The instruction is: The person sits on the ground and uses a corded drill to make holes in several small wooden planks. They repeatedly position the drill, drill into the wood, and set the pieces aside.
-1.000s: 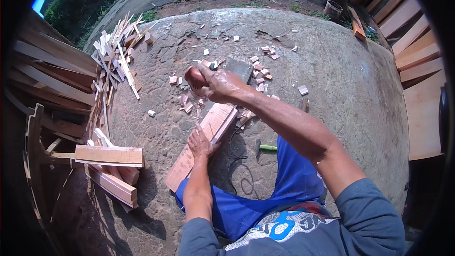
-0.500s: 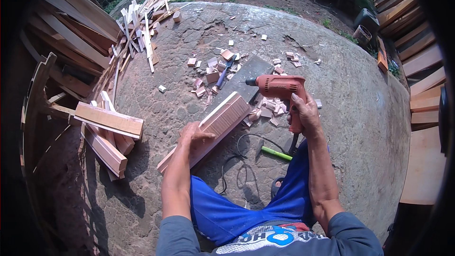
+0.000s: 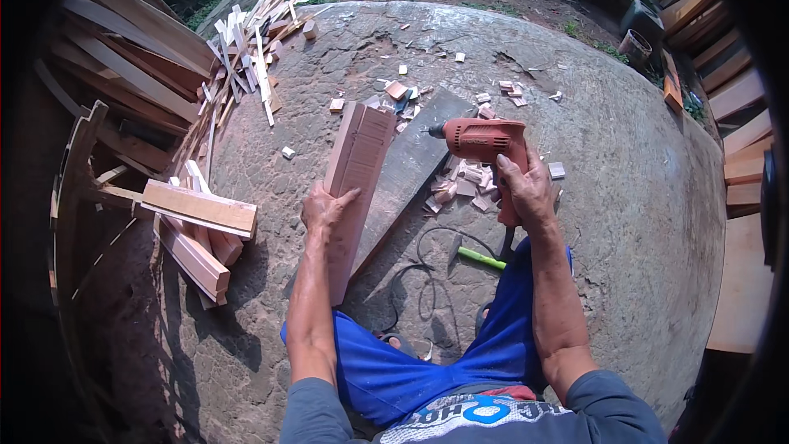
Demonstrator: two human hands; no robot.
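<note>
Your L hand (image 3: 325,207) grips the long pinkish wood block (image 3: 363,148), just swung left, baring more flat grey board (image 3: 419,144); R hand (image 3: 528,189) holds red corded drill (image 3: 483,140) clear.

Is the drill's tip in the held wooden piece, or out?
Out: a gap shows between the red drill and the held wooden piece.

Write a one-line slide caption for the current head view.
Left hand gripping a wooden beam, right hand holding a red drill, with wood offcuts scattered on the rough ground.
</note>
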